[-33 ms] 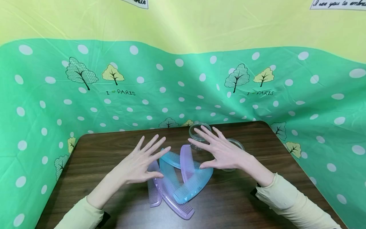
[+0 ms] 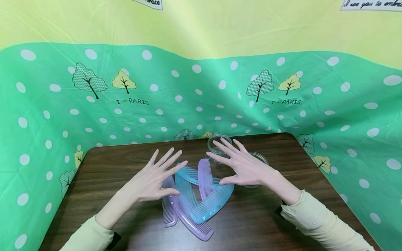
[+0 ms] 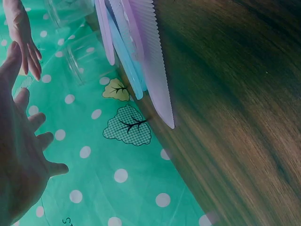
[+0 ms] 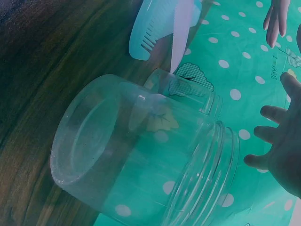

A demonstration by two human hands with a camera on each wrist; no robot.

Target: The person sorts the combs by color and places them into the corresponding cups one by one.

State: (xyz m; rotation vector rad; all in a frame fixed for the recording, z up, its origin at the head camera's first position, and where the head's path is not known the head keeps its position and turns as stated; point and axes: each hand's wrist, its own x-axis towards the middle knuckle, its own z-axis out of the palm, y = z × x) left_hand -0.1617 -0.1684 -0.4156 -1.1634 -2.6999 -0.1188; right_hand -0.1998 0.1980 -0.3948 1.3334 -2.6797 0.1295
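Note:
My left hand hovers palm down with its fingers spread, over the left side of a loose pile of combs. My right hand is spread the same way at the pile's right, partly covering two clear jars; neither hand grips anything. The pile mixes translucent blue and purple combs, several of them overlapping. On top lies a wide blue comb, with a purple comb in front. Another purple comb points toward the back, and one more purple comb sticks out at the left, partly under my left hand.
In the right wrist view a clear jar stands close to the camera, with its threaded mouth uncovered. A second clear jar is beyond it. The dark wooden table ends at a green dotted cloth hanging behind.

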